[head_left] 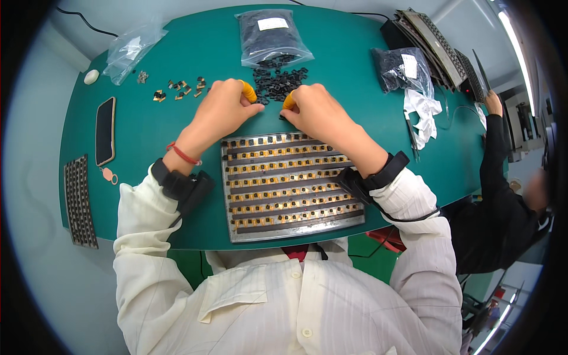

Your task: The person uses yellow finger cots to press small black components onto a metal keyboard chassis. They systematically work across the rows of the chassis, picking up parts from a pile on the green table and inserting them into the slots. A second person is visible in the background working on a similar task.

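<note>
curling narrowly beside black pieces (277,86) at upper centre, left hand (228,103) and right hand (315,107) hide any grip; pieces seem light, stiff, best pinched by edges.

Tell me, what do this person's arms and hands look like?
Loose cream sleeves meet black straps carrying bulky dark attachments. The left hand and right hand each wear a yellow, ribbed finger cover. A red bracelet circles the left wrist.

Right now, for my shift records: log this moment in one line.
left hand: near black pieces; right hand: near same pieces; metal tray: on green table
</note>
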Demonstrator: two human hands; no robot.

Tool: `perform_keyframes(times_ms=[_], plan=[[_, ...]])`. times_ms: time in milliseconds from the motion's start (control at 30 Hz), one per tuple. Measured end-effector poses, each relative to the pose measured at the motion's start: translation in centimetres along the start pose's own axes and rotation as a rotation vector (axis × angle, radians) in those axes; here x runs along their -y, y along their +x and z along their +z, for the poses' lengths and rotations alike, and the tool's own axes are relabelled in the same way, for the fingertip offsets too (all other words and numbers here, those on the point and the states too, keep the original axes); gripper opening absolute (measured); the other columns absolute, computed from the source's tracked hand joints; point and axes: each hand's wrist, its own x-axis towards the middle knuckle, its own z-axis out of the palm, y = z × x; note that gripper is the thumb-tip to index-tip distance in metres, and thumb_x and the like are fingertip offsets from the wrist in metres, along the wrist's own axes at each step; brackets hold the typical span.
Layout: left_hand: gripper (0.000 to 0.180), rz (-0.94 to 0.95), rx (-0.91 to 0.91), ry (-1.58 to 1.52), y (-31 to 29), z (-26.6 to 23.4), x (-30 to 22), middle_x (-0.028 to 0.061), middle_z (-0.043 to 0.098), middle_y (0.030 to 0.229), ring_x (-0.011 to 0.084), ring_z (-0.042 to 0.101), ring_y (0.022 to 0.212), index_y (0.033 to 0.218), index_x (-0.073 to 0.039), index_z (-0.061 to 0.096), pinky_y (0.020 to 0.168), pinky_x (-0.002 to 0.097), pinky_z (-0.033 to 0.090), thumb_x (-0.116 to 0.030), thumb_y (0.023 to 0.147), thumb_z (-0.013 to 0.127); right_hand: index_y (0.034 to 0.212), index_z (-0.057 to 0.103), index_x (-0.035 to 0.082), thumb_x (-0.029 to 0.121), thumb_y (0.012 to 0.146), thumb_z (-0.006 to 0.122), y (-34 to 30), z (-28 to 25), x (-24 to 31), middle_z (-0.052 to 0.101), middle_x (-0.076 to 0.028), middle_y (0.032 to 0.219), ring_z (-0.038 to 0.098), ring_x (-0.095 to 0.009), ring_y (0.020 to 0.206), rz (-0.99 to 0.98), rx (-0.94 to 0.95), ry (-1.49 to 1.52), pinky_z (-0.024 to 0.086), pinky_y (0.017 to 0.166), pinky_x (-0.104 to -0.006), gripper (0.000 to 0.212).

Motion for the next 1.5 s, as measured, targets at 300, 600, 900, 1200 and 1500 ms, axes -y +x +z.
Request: perform_keyframes(times_ms=[300,600,900,1200,1500], plan=[[0.015,0.114,-0.047,-0.007,0.2,0.4,0.6,0.0170,0.070,0.074,0.0308,0.068,0.068,0.086,0.004,0.071,0.065,0.0372,0.054,-0.009,0.079,0.072,0.091,0.072,-0.006,0.009,0.079,0.073,-0.8,-1.6,-0.5,0.071,-0.021,0.081,0.071,-0.032,0.075,0.039,0.064,0.125,0.056,0.070,-0.0374,0.019],[0.015,0.114,-0.035,0.026,-1.9,-0.7,1.4,0.0163,0.070,0.077,0.0209,0.069,0.069,0.091,0.007,0.071,0.066,0.0298,0.055,-0.001,0.079,0.071,0.084,0.071,-0.006,0.008,0.077,0.075,-0.4,0.2,0.6,0.068,-0.024,0.078,0.069,-0.038,0.077,0.077,0.033,0.057,0.055,0.071,-0.0412,0.017],[0.019,0.045,-0.056,-0.060,-0.9,0.6,1.0,0.0161,0.072,0.079,0.0219,0.070,0.071,0.093,0.007,0.071,0.067,0.0313,0.056,-0.006,0.081,0.073,0.087,0.071,-0.007,-0.001,0.075,0.070,-0.8,-0.2,0.4,0.068,-0.026,0.081,0.069,-0.039,0.079,-0.031,0.055,0.099,0.055,0.073,-0.0416,0.013],[0.016,0.092,-0.125,0.149,-0.2,1.2,0.4,0.0211,0.068,0.077,0.0370,0.067,0.073,0.083,0.002,0.071,0.067,0.0431,0.055,-0.013,0.078,0.073,0.086,0.072,-0.005,0.003,0.075,0.073,-0.5,-0.8,0.8,0.070,-0.023,0.080,0.070,-0.035,0.076,0.028,0.073,0.145,0.056,0.071,-0.0392,0.013],[0.013,0.123,0.085,-0.044,-5.1,-1.8,-0.5,0.0141,0.066,0.068,0.0261,0.064,0.059,0.080,0.006,0.068,0.059,0.0323,0.052,-0.006,0.075,0.072,0.082,0.070,-0.007,0.004,0.076,0.072,-0.9,0.1,1.4,0.068,-0.023,0.079,0.068,-0.037,0.076,0.008,0.004,0.068,0.054,0.071,-0.0420,0.013]])
